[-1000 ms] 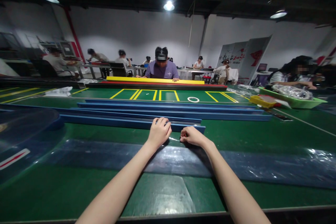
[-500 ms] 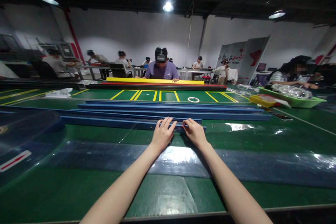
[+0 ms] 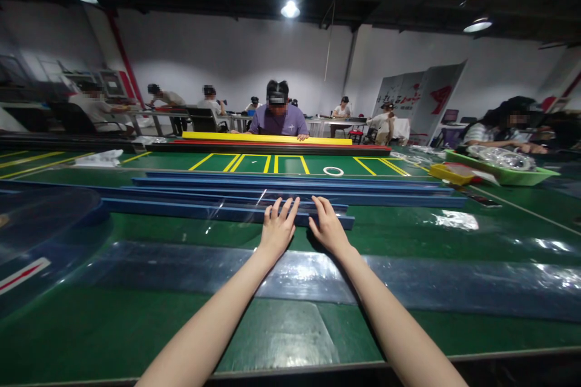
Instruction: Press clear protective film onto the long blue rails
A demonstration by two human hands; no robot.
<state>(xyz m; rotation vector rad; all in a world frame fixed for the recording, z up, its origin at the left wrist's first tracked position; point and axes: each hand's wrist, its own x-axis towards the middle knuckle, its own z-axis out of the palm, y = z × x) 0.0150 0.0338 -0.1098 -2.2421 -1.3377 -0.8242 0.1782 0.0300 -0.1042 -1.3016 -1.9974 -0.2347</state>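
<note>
My left hand (image 3: 278, 228) lies over the nearest blue plastic profile (image 3: 181, 210), its fingers spread and stretched forward. Beside it, my right hand (image 3: 330, 227) reaches over the same profile near its right end, thumb apart from the fingers. Both hands are open. Glints by the left fingers suggest clear film over the profile, but its edges are hard to make out. More long blue profiles (image 3: 390, 199) lie just beyond my fingers. Beneath my wrists, a wide clear plastic strip (image 3: 431, 284) runs across the green table.
At the left rests a large round of clear plastic (image 3: 49, 217) with a red-arrow label (image 3: 22, 276). Beyond are a white ring (image 3: 333, 172), a yellow bar (image 3: 267, 138) under a co-worker's hands, and a green tray (image 3: 531, 176). A phone-like dark object (image 3: 483, 198) lies right.
My fingers have straightened and spread; the right hand's were curled at the profile before. Glints around the profile have shifted. The camera view has moved slightly.
</note>
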